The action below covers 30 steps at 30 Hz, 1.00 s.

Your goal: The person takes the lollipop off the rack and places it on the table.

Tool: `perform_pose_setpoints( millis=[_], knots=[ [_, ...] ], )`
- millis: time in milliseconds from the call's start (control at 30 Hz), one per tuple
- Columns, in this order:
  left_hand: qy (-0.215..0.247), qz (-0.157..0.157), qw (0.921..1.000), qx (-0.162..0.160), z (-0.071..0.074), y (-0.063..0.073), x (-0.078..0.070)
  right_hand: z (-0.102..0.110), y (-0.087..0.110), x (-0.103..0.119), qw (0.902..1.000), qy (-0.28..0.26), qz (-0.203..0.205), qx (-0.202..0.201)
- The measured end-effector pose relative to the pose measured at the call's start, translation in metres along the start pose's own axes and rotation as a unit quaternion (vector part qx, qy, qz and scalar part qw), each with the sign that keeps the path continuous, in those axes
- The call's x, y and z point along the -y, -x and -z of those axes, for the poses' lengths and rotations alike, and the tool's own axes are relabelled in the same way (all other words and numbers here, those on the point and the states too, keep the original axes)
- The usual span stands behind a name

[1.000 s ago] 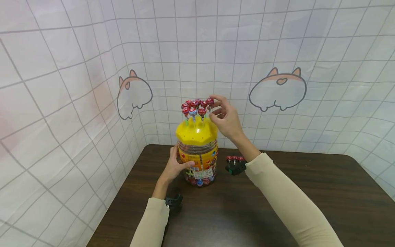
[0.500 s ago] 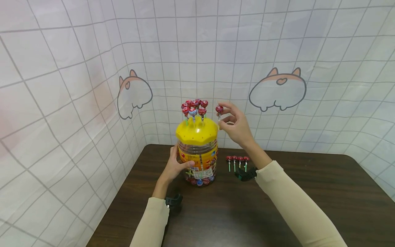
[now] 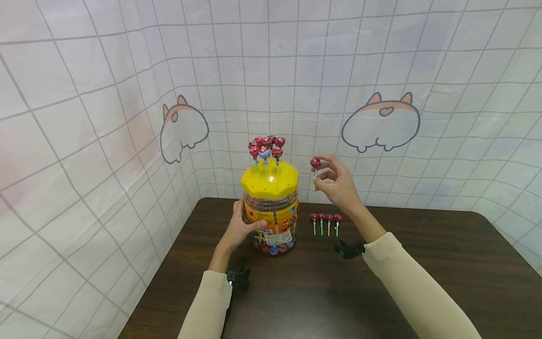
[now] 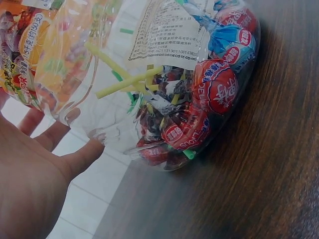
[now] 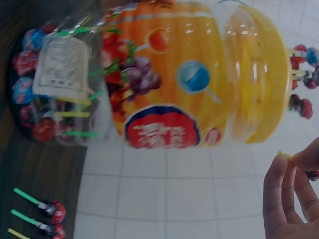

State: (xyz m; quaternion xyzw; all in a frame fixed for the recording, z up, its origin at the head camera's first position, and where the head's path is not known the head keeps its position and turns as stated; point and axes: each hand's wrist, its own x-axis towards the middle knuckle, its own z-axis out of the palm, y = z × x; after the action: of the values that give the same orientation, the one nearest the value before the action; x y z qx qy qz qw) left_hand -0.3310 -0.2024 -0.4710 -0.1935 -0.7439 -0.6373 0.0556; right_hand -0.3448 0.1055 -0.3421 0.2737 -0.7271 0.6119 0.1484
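A clear plastic jar (image 3: 281,219) with an orange label and a yellow lid (image 3: 269,185) stands upright on the table. My left hand (image 3: 238,230) grips its left side, thumb across the front; in the left wrist view the fingers go behind the jar wall (image 4: 112,127). Several wrapped lollipops (image 3: 277,152) stand in the lid by their sticks, mostly red, one bluish. To the right of the lid, my right hand (image 3: 342,187) pinches a red lollipop (image 3: 315,163) upright by its yellow stick, whose end (image 5: 285,155) shows between thumb and fingers in the right wrist view.
Several red lollipops (image 3: 329,218) lie in a row on the dark wooden table (image 3: 402,263), right of the jar. More wrapped lollipops (image 4: 214,87) fill the jar's bottom. A white gridded cloth (image 3: 322,61) with cartoon animals hangs behind and to the left.
My right hand has drawn the lollipop away from the lid and carried it right and downward, uncovering the row on the table. My left hand has stayed on the jar.
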Motion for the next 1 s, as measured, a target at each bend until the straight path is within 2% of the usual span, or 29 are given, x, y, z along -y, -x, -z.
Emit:
perform_pose_setpoints(
  millis=[567, 1000],
  knots=[
    [0.0, 0.0, 1.0, 0.0, -0.001, -0.002, 0.002, 0.024, 0.031, -0.04, 0.9967, 0.023, -0.078, -0.002],
    [0.001, 0.002, 1.0, 0.002, 0.0, 0.0, 0.001, 0.043, 0.057, -0.072, 0.9925, 0.042, -0.114, -0.006]
  ],
)
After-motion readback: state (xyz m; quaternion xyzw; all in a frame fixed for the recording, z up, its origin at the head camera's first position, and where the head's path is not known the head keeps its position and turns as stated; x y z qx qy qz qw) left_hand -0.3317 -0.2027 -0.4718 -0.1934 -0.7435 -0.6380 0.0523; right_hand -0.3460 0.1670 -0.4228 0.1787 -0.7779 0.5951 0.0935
